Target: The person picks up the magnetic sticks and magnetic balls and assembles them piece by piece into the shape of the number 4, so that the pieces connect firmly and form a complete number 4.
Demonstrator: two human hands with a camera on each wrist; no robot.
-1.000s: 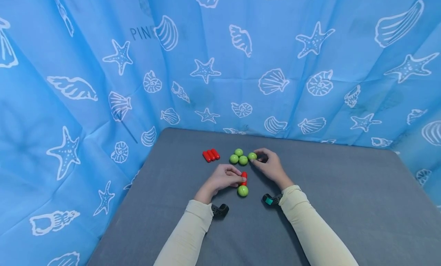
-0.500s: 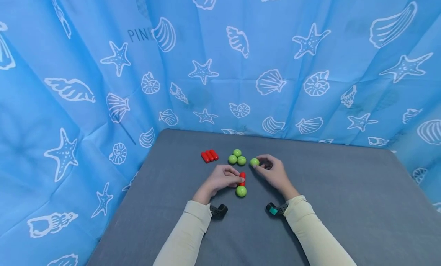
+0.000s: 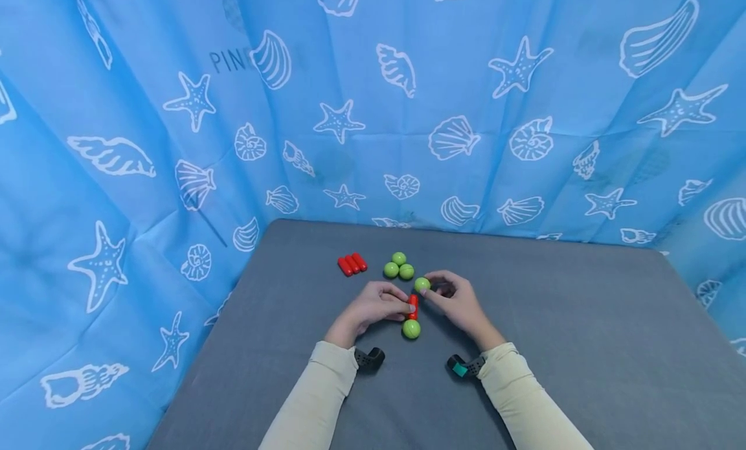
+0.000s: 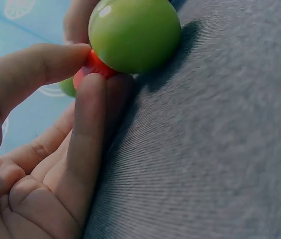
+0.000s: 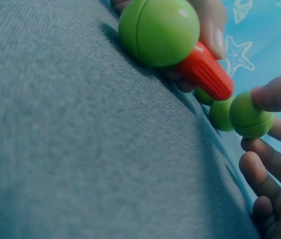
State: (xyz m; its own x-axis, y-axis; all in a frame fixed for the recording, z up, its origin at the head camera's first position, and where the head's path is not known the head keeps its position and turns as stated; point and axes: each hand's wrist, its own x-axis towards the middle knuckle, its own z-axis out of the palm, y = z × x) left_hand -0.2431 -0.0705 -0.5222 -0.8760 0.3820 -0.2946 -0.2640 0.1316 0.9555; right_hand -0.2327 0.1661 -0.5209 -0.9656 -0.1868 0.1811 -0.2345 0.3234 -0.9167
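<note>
My left hand (image 3: pixel 373 305) pinches a red rod (image 3: pixel 413 306) between thumb and fingers. A green ball (image 3: pixel 411 329) sits at the rod's near end; in the left wrist view this ball (image 4: pixel 134 35) hides much of the rod. Just past the rod's far end, my right hand (image 3: pixel 460 304) holds a second green ball (image 3: pixel 422 284) with thumb and fingertips. The right wrist view shows the rod (image 5: pixel 208 72) with its ribbed side and free end close to the held ball (image 5: pixel 251 115); whether they touch I cannot tell.
Three loose green balls (image 3: pixel 399 269) lie clustered beyond my hands. To their left, three red rods (image 3: pixel 352 264) lie side by side. All rest on a grey cloth-covered table (image 3: pixel 553 333), with a blue shell-patterned curtain (image 3: pixel 373 146) behind.
My right hand has drawn its green ball away from the cluster, toward me and to the rod's far end. The left hand keeps its pinch on the rod, nearly still.
</note>
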